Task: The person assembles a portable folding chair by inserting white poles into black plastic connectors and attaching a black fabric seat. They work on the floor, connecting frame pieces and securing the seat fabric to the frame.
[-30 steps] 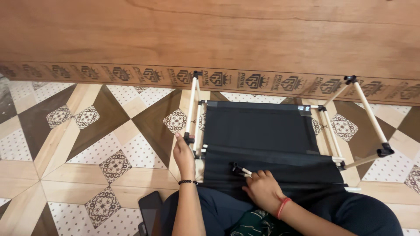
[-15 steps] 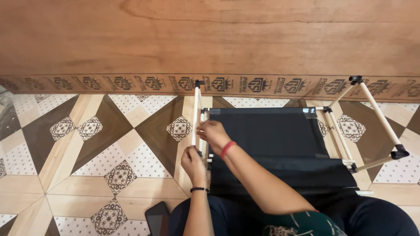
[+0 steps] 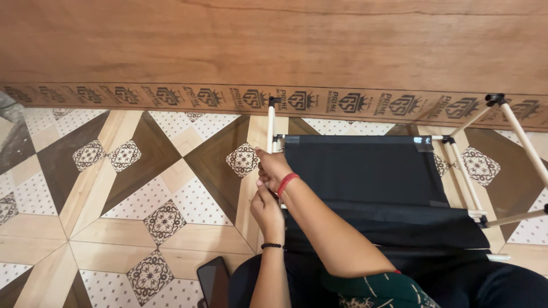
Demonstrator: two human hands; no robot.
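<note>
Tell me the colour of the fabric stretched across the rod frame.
Black; the fabric panel shows plainly in the head view.

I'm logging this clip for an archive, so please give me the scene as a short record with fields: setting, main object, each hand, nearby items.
setting: patterned tile floor beside a wooden panel
main object: frame of pale rods with black joints, black fabric stretched across it
left hand: at the frame's left side, just below the right hand; grip hidden
right hand: reaches across, fingers closed on the left upright rod
wrists: red band on the right, black bead band on the left
nearby: dark phone on the floor by the knee
</note>
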